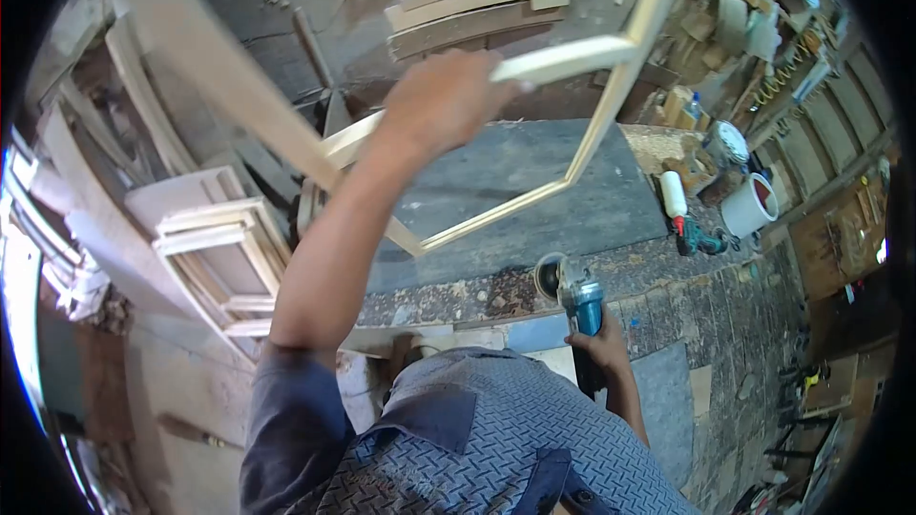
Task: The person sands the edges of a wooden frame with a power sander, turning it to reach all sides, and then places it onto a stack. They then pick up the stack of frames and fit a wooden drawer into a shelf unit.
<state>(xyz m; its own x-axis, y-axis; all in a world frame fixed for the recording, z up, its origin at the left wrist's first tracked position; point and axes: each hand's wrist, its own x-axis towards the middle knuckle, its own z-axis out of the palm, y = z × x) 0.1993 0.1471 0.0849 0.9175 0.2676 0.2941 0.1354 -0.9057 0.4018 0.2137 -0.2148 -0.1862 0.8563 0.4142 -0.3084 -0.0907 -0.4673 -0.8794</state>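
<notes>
My left hand (444, 100) is wrapped round the middle crossbar of a pale wooden frame (601, 129), which is lifted and tilted above the workbench. Its left side rail is blurred. Lower down, my right hand (603, 345) grips the body of a teal angle grinder (588, 305). The grinder's round disc (550, 277) points away from me at the bench's near edge. Under the frame lies a dark grey board (515, 162) on the bench.
White glue bottle (674, 195), teal drill (701, 239), white bucket (749, 206) and round tin (728, 143) stand at right. Stacked wooden frames (224, 262) lean at left. Curved wood pieces (468, 14) lie beyond the bench.
</notes>
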